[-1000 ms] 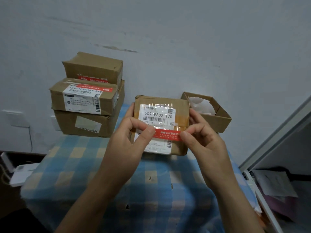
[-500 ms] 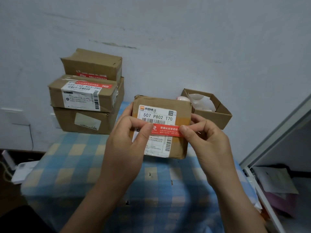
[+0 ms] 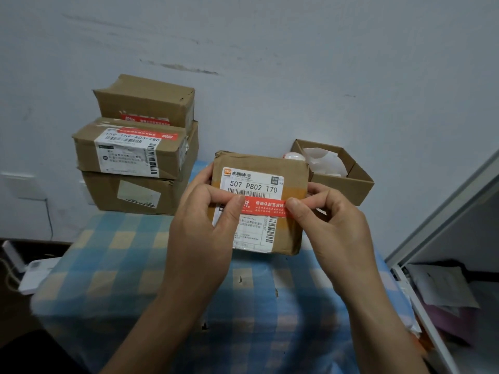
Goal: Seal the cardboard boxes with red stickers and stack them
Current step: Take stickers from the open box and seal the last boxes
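Three sealed boxes (image 3: 135, 155) stand stacked at ten o'clock on the worktop (image 3: 135, 265), at least two showing red seals. At centre, the current box (image 3: 260, 203) has a red sticker (image 3: 263, 206) stretched across its label: left hand (image 3: 205, 225) pinching one end, right hand (image 3: 332, 225) the other. Sealing appears under way; stacking remains. An open box (image 3: 348, 182) at two o'clock awaits.

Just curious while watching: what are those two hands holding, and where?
Both hold a red sticker strip by its ends: left hand the left end, right hand the right, across the brown cardboard box.
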